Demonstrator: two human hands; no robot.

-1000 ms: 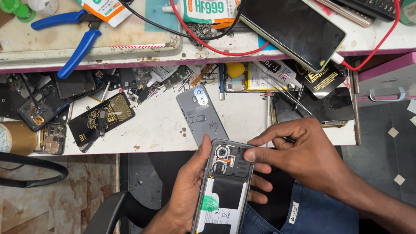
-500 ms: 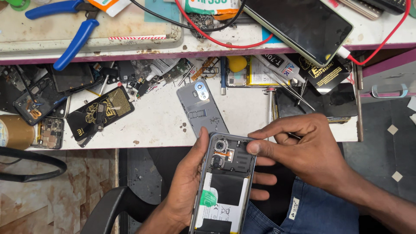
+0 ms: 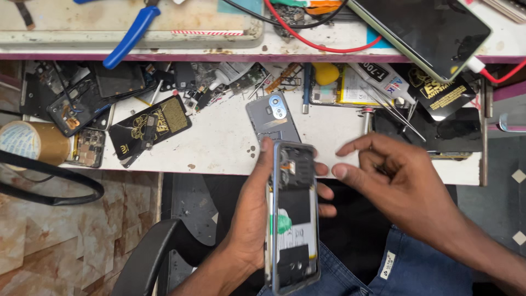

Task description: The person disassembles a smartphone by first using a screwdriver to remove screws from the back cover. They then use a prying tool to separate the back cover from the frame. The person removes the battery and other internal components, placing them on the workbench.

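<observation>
- Left hand [image 3: 249, 219] wraps the opened phone [image 3: 293, 216] from the left side, fingers curled round the far edge, thumb at the top corner; phone is held upright over the lap, just below the bench [image 3: 219, 145] edge.
- Right hand [image 3: 397, 183] hovers just right of the phone's top, fingers loosely bent and part open, index tip near the camera end; looks empty, though something small could be hidden under the fingers.
- Progress: back cover is off, so the insides, battery area and a green tab are exposed; boards look in place, stripping not far along.
- Grey back cover [image 3: 272, 119] lies on the bench just above the phone.
- Tweezers [image 3: 397, 115], glue tube [image 3: 383, 79] and loose phone parts sit farther back.
</observation>
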